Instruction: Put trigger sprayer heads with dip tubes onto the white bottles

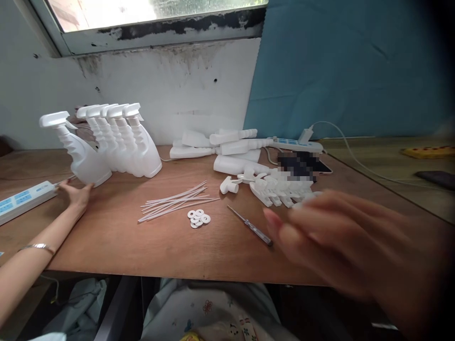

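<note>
White spray bottle [85, 160] | left hand [76, 195] spread wide at its base, seemingly steadying it | right hand [341, 237] blurred, I can't tell its grip

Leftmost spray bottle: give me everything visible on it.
The leftmost spray bottle is white and opaque, plastic by its look, with no label visible. Its body narrows to a finger-grooved neck, topped by a fitted sprayer head with a trigger on the right side. It stands on the wooden table, at the left end of a row of matching bottles; contact with them is unclear. The left hand is at its base, thumb seemingly touching it. Contents can't be seen.
</note>
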A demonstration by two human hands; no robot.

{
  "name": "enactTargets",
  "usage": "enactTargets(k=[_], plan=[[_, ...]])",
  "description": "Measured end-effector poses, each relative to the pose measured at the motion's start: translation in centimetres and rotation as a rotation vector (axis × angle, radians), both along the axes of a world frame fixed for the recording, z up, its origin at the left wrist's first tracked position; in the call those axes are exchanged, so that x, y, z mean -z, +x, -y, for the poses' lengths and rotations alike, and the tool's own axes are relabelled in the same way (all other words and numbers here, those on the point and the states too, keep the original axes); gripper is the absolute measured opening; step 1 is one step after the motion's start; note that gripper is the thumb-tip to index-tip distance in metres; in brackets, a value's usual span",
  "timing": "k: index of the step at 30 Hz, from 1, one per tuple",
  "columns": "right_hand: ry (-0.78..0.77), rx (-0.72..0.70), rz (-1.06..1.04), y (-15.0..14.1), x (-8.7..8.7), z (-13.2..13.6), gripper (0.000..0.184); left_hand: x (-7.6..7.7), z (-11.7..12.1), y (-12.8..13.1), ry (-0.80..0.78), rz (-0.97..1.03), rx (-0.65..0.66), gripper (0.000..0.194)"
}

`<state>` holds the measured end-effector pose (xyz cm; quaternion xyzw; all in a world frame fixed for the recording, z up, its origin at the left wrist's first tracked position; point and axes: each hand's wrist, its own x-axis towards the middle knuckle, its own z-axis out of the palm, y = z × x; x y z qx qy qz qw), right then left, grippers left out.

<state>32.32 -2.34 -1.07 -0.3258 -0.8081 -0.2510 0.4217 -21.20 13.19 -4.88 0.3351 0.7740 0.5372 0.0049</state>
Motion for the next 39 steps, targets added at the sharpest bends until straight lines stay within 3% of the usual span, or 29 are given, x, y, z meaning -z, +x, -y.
enactTargets(k=[1, 2, 4, 6, 8, 11, 14, 19, 26, 34, 39], plan=[[0.045, -0.004, 0.136, -1.3, -2.6, -2.6, 0.020, 0.1, 0.8, 0.6, 0.024, -0.036, -0.072, 0.068], [0.070, 0.063, 0.176, -2.3, -4.1, -4.8, 0.020, 0.1, 1.5, 1.5, 0.045, -0.113, -0.127, 0.062], [-0.027, 0.199, 0.226, -3.3, -4.2, -7.8, 0.014, -0.4, 3.1, 4.3, 0.106, -0.309, -0.004, 0.049], [-0.249, 0.316, 0.308, -3.7, -1.9, -9.4, 0.012, -1.3, 4.4, 8.5, 0.137, -0.521, 0.293, 0.032], [-0.410, 0.397, 0.381, -4.0, 0.7, -10.3, 0.022, -2.2, 5.5, 13.5, 0.087, -0.699, 0.647, 0.015], [-0.559, 0.439, 0.415, -4.4, 2.7, -11.5, 0.034, -3.2, 6.3, 20.2, -0.122, -0.900, 1.249, 0.013], [-0.644, 0.421, 0.417, -4.5, 3.0, -12.5, 0.032, -3.3, 5.7, 23.7, -0.274, -0.972, 1.491, 0.018], [-0.653, 0.379, 0.294, -4.3, 3.2, -13.1, 0.024, -2.7, 3.2, 23.8, -0.385, -1.053, 1.585, 0.013], [-0.589, 0.122, -0.080, -6.1, 1.9, -11.7, 0.023, -1.7, 2.3, 23.3, -0.342, -0.909, 1.591, 0.012], [-0.749, -0.119, -0.182, -8.9, 1.7, -10.4, 0.020, -3.1, 3.2, 24.1, 0.017, -0.474, 1.310, 0.014], [-0.754, -0.234, -0.216, -9.5, 2.9, -10.3, 0.027, -2.7, 4.3, 25.5, 0.154, -0.419, 1.346, 0.020]])
